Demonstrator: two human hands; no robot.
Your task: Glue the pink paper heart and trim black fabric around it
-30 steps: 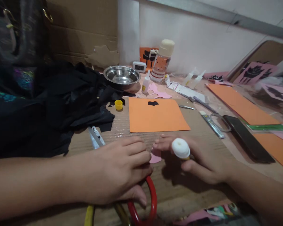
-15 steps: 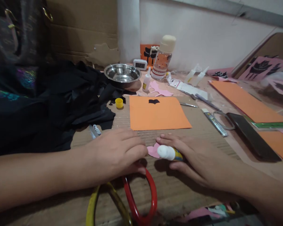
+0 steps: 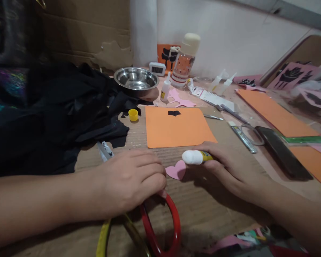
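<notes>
My right hand [image 3: 230, 169] grips a glue stick [image 3: 195, 157] with a white tip and yellow label, pointing left. Just below that tip lies a pink paper heart [image 3: 177, 170] on the cardboard. The fingers of my left hand [image 3: 133, 178] are curled down at the heart's left end and cover it. Beneath that hand, red-handled scissors [image 3: 176, 221] reach toward me, their blades hidden. Beyond both hands is an orange paper sheet [image 3: 179, 128] with a small black cutout [image 3: 174, 112] near its top edge.
A yellow cap [image 3: 133, 115] stands beside black cloth [image 3: 53, 117] on the left. Behind are a steel bowl [image 3: 136, 79], a small glue bottle [image 3: 165, 89] and a drinking bottle [image 3: 184, 66]. At right lie a dark phone [image 3: 283, 153] and orange sheets [image 3: 275, 112]. A yellow loop [image 3: 103, 237] sits in front.
My right hand has lifted and shifted right, its fingers now around the glue stick, whose tip has moved up off the heart. My left hand stays nearly still.
</notes>
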